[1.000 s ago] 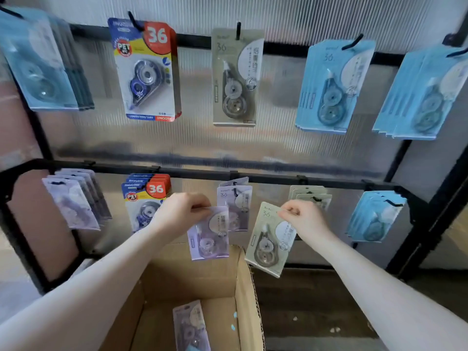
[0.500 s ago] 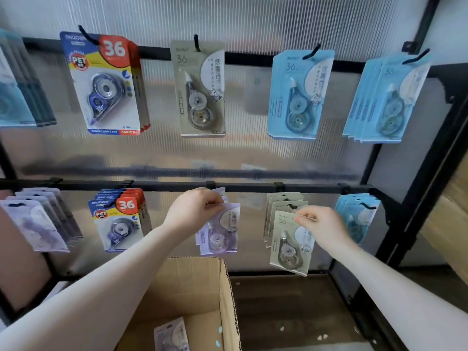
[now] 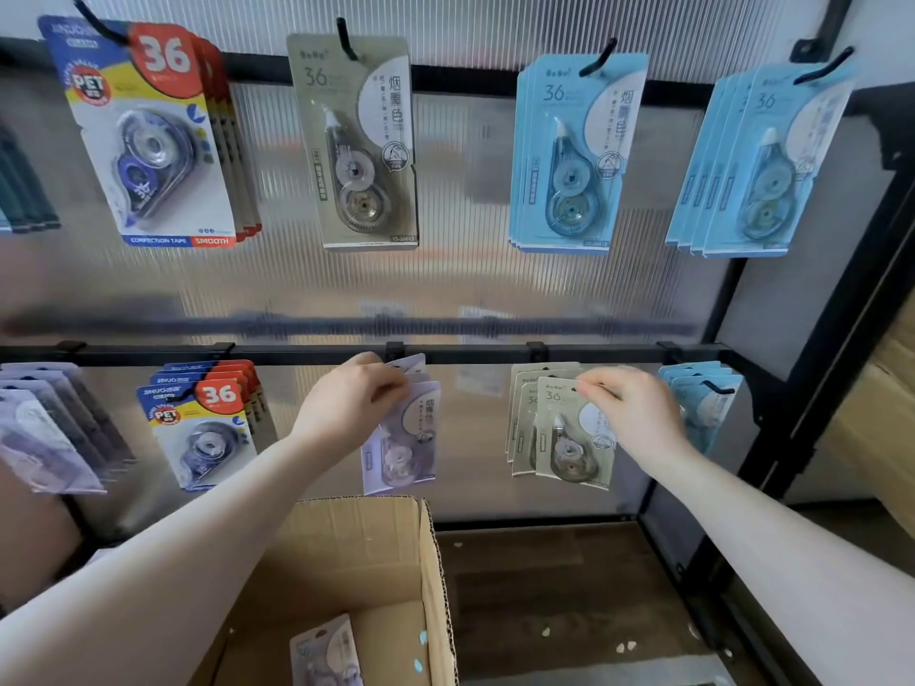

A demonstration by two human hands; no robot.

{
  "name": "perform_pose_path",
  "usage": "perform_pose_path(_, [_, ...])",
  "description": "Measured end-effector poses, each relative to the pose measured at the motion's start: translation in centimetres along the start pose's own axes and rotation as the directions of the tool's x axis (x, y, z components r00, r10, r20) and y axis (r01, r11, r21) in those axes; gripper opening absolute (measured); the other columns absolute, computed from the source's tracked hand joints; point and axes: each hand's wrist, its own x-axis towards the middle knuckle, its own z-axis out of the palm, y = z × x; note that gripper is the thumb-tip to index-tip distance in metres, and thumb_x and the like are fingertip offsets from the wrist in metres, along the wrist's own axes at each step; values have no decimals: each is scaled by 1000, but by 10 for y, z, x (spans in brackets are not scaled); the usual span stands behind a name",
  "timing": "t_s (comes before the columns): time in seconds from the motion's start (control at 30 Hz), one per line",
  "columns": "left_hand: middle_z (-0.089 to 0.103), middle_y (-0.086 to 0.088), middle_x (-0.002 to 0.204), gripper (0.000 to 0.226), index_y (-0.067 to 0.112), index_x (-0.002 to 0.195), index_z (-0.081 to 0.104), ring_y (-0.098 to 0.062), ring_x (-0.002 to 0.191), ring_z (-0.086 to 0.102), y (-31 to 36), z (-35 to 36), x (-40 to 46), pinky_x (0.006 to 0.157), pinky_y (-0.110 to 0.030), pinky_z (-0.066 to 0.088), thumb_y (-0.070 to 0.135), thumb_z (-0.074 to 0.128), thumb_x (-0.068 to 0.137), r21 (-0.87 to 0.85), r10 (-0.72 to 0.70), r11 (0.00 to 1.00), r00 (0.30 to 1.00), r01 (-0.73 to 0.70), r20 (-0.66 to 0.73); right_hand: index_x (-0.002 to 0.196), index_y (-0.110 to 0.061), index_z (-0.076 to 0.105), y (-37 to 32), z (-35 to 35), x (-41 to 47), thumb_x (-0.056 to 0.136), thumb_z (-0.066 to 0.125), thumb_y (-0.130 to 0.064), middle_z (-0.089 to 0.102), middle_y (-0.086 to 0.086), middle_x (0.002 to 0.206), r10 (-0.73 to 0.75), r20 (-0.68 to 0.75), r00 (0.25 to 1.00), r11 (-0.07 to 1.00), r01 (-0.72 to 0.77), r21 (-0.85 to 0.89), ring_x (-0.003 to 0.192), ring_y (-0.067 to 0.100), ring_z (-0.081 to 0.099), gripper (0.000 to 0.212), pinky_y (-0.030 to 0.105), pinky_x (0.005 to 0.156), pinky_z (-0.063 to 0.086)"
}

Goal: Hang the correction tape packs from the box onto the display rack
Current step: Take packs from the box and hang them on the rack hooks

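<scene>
Left hand: the left hand [image 3: 354, 406] has its fingers curled round the top edge of a lilac pack [image 3: 403, 438], holding it up at the middle hook of the lower rail [image 3: 297, 355], in front of lilac packs already there.
Right hand: the right hand [image 3: 638, 413] pinches the top of a beige pack [image 3: 569, 438] between thumb and fingers, in front of the beige stack [image 3: 520, 418] on the next hook.
Hooks: both hook tips are hidden by hands or cards, so I cannot tell whether either hang-hole is threaded.
Risk, missed hole: letting go before the hole is over the hook would likely drop a pack; the lilac one hangs above the box [image 3: 396, 547], the beige one above the floor.
Risk, split attention: seating two packs at once may leave one half caught on the hook tip.
Risk, neighbours: pushing back hard could knock the hanging packs askew.
Remaining stock: one lilac pack in the box [image 3: 327, 656] is visible, still to hang.
</scene>
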Motion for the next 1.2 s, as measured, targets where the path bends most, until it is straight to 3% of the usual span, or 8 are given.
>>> perform_pose_path(0.13, [52,3,89,19,15,98,69,-16,76,48,-9,5,-1,61,-28,34,21,52,93,-16,21,1000,1000,-21,-2,98,-14,74,1,1,4,90,60,-17,69,-4,98,-22,32,999,1000,23,-20,94,12,56,16,24,76,36])
perform_pose_path(0.3, [55,1,91,20,11,97,68,-19,81,52,-17,9,0,62,-28,32,16,48,95,-35,26,999,999,-27,-24,106,-11,71,2,6,8,93,55,-15,67,2,107,-34,119,992,999,34,5,103,16,57,21,22,82,36])
perform_pose_path(0.47, [51,5,93,23,14,105,68,-12,81,43,-22,13,1,64,-27,29,19,47,96,-1,19,1000,999,-19,-34,110,-13,69,4,4,15,95,52,-15,67,1,114,-55,204,978,995,70,-68,110,18,57,23,22,88,37])
perform_pose_path(0.77, [59,-2,110,24,14,108,68,-23,93,57,-23,17,4,64,-27,36,17,47,96,44,56,998,997,-54,-48,116,-17,67,3,12,24,97,47,-12,64,2,121,-71,258,964,982,112,-149,116,20,54,28,29,96,40])
perform_pose_path(1.07, [62,-7,105,22,13,109,68,-29,90,59,-27,21,6,62,-26,33,12,53,93,87,119,990,990,-112,-79,113,-19,69,4,21,31,96,49,-14,64,7,103,-76,220,972,977,117,-177,100,25,56,26,39,84,45])
perform_pose_path(1.2, [64,-8,96,20,13,104,70,-31,85,60,-32,19,2,63,-27,38,16,54,92,132,184,977,977,-170,-107,112,-17,69,1,21,27,94,52,-13,64,6,103,-87,153,984,969,120,-217,102,24,53,25,29,76,35])
